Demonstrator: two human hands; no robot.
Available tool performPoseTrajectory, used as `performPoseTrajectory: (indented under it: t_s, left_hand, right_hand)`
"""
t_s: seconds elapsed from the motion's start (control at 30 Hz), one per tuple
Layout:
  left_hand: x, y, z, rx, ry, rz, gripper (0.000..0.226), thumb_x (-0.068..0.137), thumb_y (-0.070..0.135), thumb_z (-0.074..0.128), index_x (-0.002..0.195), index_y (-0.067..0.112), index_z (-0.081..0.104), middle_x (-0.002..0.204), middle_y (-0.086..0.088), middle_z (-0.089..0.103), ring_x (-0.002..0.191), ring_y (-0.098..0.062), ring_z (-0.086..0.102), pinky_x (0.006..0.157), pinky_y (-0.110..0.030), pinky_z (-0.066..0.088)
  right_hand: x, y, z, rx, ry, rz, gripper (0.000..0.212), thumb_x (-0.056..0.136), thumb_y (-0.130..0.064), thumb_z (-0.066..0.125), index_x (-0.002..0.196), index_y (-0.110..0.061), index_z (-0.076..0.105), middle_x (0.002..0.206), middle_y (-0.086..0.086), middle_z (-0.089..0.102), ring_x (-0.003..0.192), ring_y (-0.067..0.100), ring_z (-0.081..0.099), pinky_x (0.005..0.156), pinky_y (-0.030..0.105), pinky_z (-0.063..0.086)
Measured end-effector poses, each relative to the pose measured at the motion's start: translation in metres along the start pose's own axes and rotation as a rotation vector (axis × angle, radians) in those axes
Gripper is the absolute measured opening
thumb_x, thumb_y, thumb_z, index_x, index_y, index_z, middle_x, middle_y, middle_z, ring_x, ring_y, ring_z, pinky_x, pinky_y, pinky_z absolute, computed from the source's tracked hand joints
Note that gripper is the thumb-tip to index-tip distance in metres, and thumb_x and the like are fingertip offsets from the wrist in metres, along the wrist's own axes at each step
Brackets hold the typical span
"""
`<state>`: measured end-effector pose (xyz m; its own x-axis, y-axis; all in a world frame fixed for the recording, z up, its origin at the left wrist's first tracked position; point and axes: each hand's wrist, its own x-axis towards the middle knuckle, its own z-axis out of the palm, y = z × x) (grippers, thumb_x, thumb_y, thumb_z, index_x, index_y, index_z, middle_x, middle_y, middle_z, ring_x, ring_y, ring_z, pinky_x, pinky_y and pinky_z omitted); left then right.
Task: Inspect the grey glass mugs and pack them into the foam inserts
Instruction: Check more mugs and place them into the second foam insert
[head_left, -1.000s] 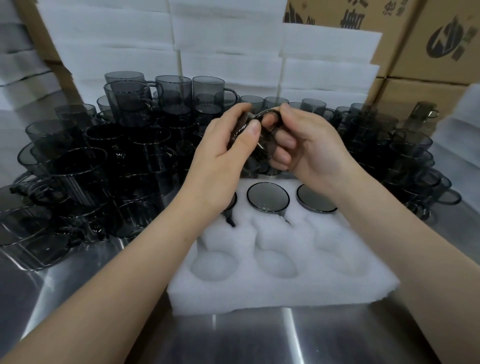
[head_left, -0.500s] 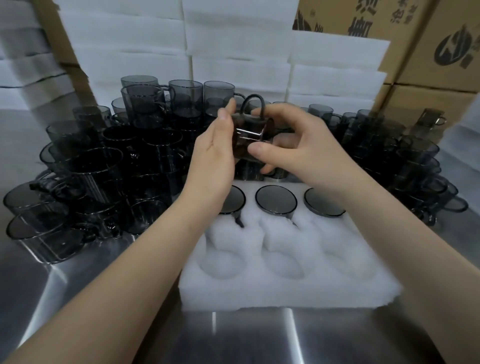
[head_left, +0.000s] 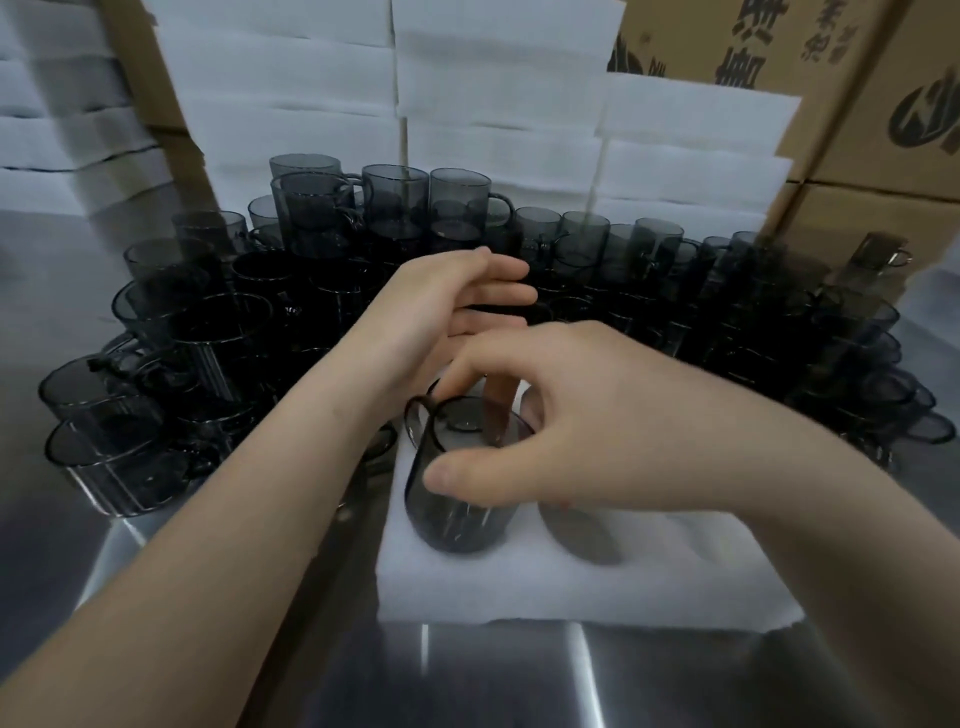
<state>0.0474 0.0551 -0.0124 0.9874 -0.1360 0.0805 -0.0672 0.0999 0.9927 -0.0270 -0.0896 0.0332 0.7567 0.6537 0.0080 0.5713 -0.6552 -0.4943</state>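
My right hand (head_left: 571, 415) pinches a grey glass mug (head_left: 457, 514) by its rim, one finger inside and the thumb on the outer wall. The mug stands upright in the front-left pocket of the white foam insert (head_left: 571, 587), handle at the back left. The empty pocket (head_left: 587, 535) beside it shows under my right hand. My left hand (head_left: 447, 312) hovers farther back with straight fingers over the pile of loose mugs and holds nothing. The insert's back row is hidden behind my hands.
Grey mugs crowd the steel table (head_left: 467, 675) on the left (head_left: 218, 343) and right (head_left: 779, 312) of the insert, some stacked. White foam sheets (head_left: 493, 104) are piled behind them, with cardboard boxes (head_left: 857, 104) at the back right.
The mug that both hands held up has come down with my right hand into the front-left pocket. My left hand let go of it and moved back over the mug pile.
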Motion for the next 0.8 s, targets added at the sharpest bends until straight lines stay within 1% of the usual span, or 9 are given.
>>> performPoseTrajectory:
  t_s: [0.07, 0.17, 0.27, 0.37, 0.43, 0.53, 0.63, 0.73, 0.8]
  left_hand:
    - [-0.001, -0.002, 0.000, 0.016, -0.008, 0.015, 0.030, 0.102, 0.025, 0.041, 0.102, 0.016, 0.069, 0.096, -0.003, 0.076, 0.083, -0.018, 0.074, 0.064, -0.025, 0.057]
    - [-0.001, -0.005, 0.000, 0.041, 0.005, 0.034, 0.027, 0.101, 0.019, 0.043, 0.099, 0.015, 0.070, 0.091, -0.003, 0.076, 0.081, -0.018, 0.074, 0.067, -0.024, 0.058]
    - [0.000, -0.007, -0.001, 0.060, 0.012, 0.039, 0.028, 0.101, 0.017, 0.043, 0.096, 0.016, 0.070, 0.088, -0.003, 0.076, 0.081, -0.018, 0.073, 0.067, -0.023, 0.057]
    - [-0.001, -0.008, 0.000, 0.071, 0.023, 0.049, 0.027, 0.101, 0.016, 0.043, 0.096, 0.015, 0.070, 0.086, -0.003, 0.076, 0.080, -0.017, 0.073, 0.066, -0.022, 0.055]
    - [-0.002, -0.008, 0.001, 0.102, 0.035, 0.060, 0.026, 0.100, 0.014, 0.044, 0.096, 0.014, 0.070, 0.085, -0.003, 0.076, 0.078, -0.016, 0.072, 0.066, -0.022, 0.056]
    - [-0.003, -0.009, 0.005, 0.167, 0.053, 0.064, 0.026, 0.101, 0.014, 0.045, 0.095, 0.015, 0.070, 0.084, -0.001, 0.075, 0.077, -0.016, 0.071, 0.071, -0.025, 0.056]
    - [-0.005, -0.009, 0.009, 0.211, 0.065, 0.080, 0.025, 0.101, 0.013, 0.045, 0.096, 0.014, 0.070, 0.084, -0.001, 0.074, 0.075, -0.015, 0.068, 0.072, -0.026, 0.056]
    - [-0.007, -0.010, 0.013, 0.248, 0.072, 0.092, 0.024, 0.100, 0.012, 0.046, 0.097, 0.013, 0.070, 0.085, -0.002, 0.074, 0.072, -0.013, 0.066, 0.069, -0.024, 0.054]
    - [-0.007, -0.009, 0.014, 0.267, 0.073, 0.095, 0.024, 0.100, 0.011, 0.046, 0.097, 0.012, 0.070, 0.085, -0.003, 0.073, 0.070, -0.013, 0.065, 0.066, -0.022, 0.053]
  right_hand:
    - [-0.001, -0.006, 0.006, -0.099, 0.049, 0.007, 0.045, 0.070, -0.061, 0.063, 0.105, -0.033, 0.063, 0.067, -0.017, 0.056, 0.069, -0.012, 0.050, 0.057, 0.010, 0.040]
    - [0.001, -0.010, 0.015, -0.183, 0.044, -0.002, 0.060, 0.061, -0.063, 0.047, 0.106, -0.027, 0.064, 0.095, -0.010, 0.060, 0.086, 0.003, 0.054, 0.079, 0.029, 0.049]
    - [0.005, -0.005, 0.025, -0.241, 0.019, -0.006, 0.062, 0.064, -0.065, 0.043, 0.108, -0.027, 0.063, 0.102, -0.006, 0.060, 0.093, 0.011, 0.054, 0.086, 0.036, 0.048]
    - [0.007, 0.001, 0.037, -0.301, 0.065, -0.021, 0.055, 0.075, -0.065, 0.049, 0.114, -0.028, 0.061, 0.105, -0.003, 0.056, 0.093, 0.016, 0.050, 0.083, 0.036, 0.045]
    - [0.008, 0.004, 0.045, -0.370, 0.103, -0.043, 0.056, 0.078, -0.065, 0.044, 0.118, -0.028, 0.060, 0.104, -0.001, 0.054, 0.090, 0.018, 0.047, 0.076, 0.035, 0.041]
    - [0.007, 0.007, 0.056, -0.499, 0.151, -0.070, 0.052, 0.083, -0.063, 0.038, 0.115, -0.027, 0.058, 0.094, -0.001, 0.046, 0.068, 0.015, 0.034, 0.054, 0.029, 0.021]
    - [0.002, 0.004, 0.065, -0.562, 0.213, -0.041, 0.046, 0.088, -0.062, 0.041, 0.114, -0.026, 0.056, 0.085, -0.002, 0.037, 0.059, 0.012, 0.016, 0.050, 0.028, 0.005]
    - [-0.001, 0.002, 0.071, -0.671, 0.218, -0.008, 0.047, 0.090, -0.061, 0.039, 0.117, -0.027, 0.056, 0.085, -0.001, 0.041, 0.068, 0.019, 0.026, 0.051, 0.031, -0.001]
    - [-0.004, 0.002, 0.077, -0.735, 0.196, 0.021, 0.046, 0.089, -0.063, 0.040, 0.115, -0.029, 0.058, 0.085, -0.002, 0.052, 0.068, 0.021, 0.034, 0.051, 0.032, 0.003]
